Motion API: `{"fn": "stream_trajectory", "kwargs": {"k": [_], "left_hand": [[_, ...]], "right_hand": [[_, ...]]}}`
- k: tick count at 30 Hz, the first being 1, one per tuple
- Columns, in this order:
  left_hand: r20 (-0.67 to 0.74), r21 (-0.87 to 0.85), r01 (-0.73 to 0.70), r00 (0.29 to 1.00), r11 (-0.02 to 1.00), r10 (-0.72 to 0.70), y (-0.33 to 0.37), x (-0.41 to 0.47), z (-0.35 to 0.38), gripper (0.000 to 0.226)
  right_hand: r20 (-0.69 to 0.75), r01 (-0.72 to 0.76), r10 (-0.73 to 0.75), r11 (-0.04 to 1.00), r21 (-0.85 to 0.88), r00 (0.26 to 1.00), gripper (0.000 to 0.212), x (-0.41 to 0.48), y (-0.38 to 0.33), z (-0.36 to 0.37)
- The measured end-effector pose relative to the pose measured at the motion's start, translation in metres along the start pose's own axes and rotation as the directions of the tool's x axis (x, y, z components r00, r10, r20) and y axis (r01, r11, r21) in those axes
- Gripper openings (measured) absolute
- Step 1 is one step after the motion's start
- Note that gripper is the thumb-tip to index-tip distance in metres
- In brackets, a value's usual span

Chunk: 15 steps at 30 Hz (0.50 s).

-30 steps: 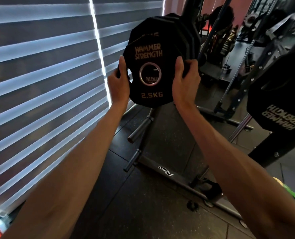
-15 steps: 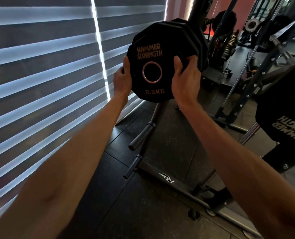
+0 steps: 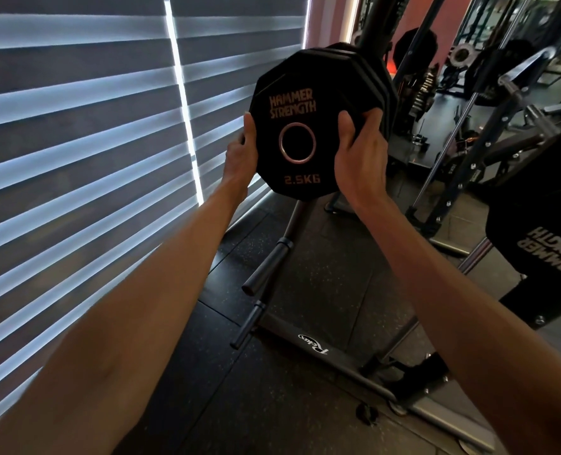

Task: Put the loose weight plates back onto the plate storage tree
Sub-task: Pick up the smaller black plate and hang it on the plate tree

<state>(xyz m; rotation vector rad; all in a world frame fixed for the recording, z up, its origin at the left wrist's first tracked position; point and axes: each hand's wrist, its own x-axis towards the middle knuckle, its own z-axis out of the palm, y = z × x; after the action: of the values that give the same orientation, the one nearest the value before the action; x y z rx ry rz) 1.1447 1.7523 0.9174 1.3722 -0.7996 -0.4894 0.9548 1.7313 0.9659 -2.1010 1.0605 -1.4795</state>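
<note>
Two panels of striped window blinds (image 3: 75, 159) fill the left half of the frame. One plate storage tree (image 3: 321, 348) stands at centre, with two bare pegs (image 3: 266, 264) jutting out at lower centre. One large Hammer Strength plate (image 3: 541, 244) sits at the right edge. At upper centre, one 2.5KG plate (image 3: 295, 93) is held just in front of at least two stacked plates (image 3: 376, 83), mostly covering them. The left hand (image 3: 243, 149) clamps its left rim and the right hand (image 3: 358, 152) its right rim, thumbs on the face.

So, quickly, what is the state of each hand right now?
Left hand: closed, holding the left edge of the 2.5 kg plate.
Right hand: closed, holding its right edge.
</note>
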Motion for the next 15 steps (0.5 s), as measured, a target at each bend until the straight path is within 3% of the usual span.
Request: {"fn": "stream_trajectory", "kwargs": {"k": [7,15], "left_hand": [[0.052,0.050,0.028,0.998,0.998,-0.030,0.006,-0.002,0.000,0.054],[-0.106,0.032,0.106,0.989,0.994,-0.102,0.014,-0.008,0.009,0.047]], "right_hand": [[-0.013,-0.009,0.009,1.000,0.010,1.000,0.038,-0.003,0.002,0.002],[0.074,-0.134,0.139,0.989,-0.064,0.988,0.046,0.002,-0.006,-0.007]]}}
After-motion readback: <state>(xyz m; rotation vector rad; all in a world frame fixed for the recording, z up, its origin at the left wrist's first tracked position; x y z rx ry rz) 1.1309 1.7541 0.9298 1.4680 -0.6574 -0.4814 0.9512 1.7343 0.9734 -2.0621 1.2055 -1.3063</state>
